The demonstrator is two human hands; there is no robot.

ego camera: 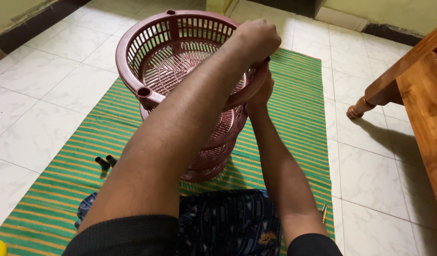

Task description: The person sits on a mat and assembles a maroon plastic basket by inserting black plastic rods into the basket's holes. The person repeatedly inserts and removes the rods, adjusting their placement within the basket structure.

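mat [294,104]: under hands | two dark tubes [105,162]: left of hands | wooden furniture [417,80]: right of hands | tile floor [48,90]: around mat

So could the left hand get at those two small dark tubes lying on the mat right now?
Probably yes, once it lets go: the left hand grips the top basket's rim, and the two dark tubes lie in the open on the striped mat, left of the stack.

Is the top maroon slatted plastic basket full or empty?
Empty: the top maroon slatted plastic basket shows its bare slotted floor, with nothing lying inside. Part is hidden behind the left hand.
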